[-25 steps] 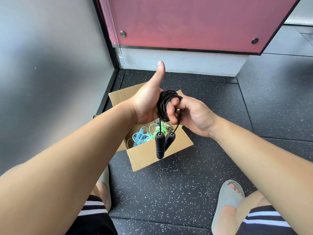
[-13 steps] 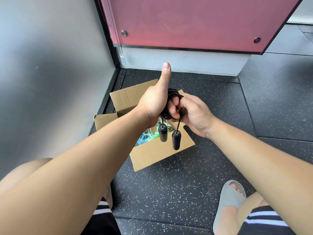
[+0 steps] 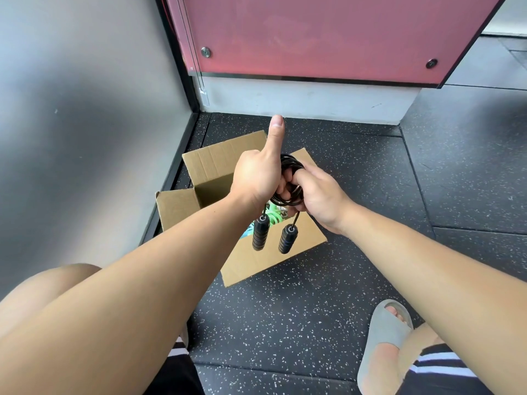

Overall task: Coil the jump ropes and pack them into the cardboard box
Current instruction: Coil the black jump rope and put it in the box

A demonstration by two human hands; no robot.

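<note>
Rope first: we have the black jump rope [image 3: 291, 164] wound into a tight coil, held just above the open cardboard box [image 3: 273, 263], with its two handles [image 3: 260, 233] dangling. Our left hand [image 3: 256, 178] curls its fingers through the loops, thumb up; our right hand [image 3: 319, 192] clasps the coil too. Green and blue ropes [image 3: 273, 215] lie inside. We judge only this rope's drop is left.

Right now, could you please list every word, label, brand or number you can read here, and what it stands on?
No text can be read in this view.
Cardboard box: plain faces, no print showing.
Black jump rope handles: no marking legible.
Pink panel: bare, no lettering.
Grey slipper: no logo visible.
Small white tab below the panel: too small to tell.
</note>
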